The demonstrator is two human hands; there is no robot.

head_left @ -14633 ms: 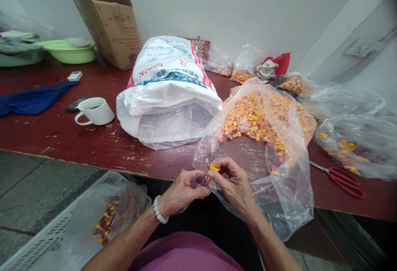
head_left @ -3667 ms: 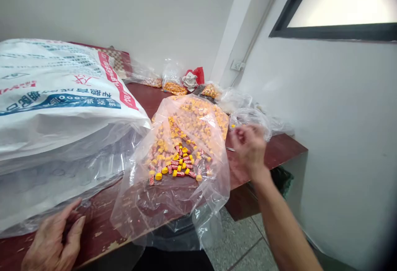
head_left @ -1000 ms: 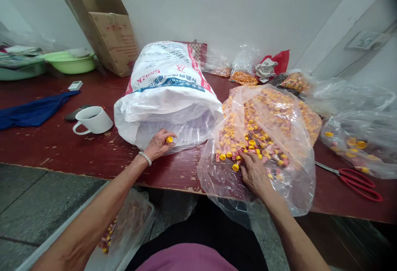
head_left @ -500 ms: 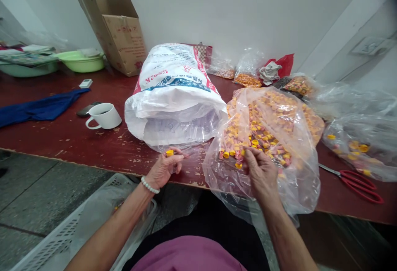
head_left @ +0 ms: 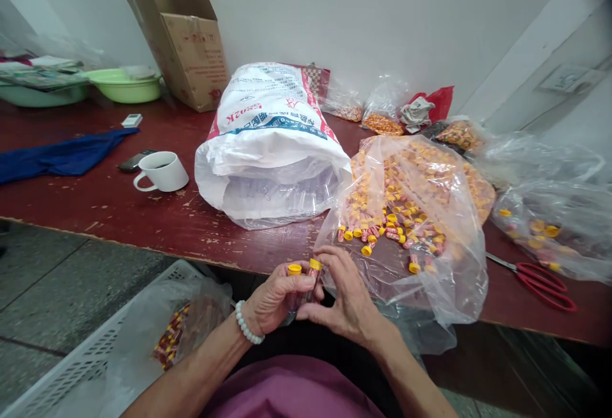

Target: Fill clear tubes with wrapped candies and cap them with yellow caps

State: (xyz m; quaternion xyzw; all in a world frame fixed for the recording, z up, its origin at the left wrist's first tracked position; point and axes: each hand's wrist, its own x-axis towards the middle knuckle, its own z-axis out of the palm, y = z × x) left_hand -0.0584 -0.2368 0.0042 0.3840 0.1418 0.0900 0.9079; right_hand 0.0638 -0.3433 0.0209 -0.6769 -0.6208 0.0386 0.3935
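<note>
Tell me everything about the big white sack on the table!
The big white sack lies on its side on the dark red table, mouth toward the person. It looks like woven plastic with red and blue printing. A clear inner liner bulges out, holding see-through pieces too blurry to name. The clear bag of yellow-capped pieces presses against its right side.

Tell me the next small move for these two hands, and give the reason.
Probably press the yellow-capped piece pinched in the right hand into the clear tube gripped by the left hand. Both hands meet just in front of the table edge, with the piece right at the tube. Whether it is already seated cannot be told.
</note>
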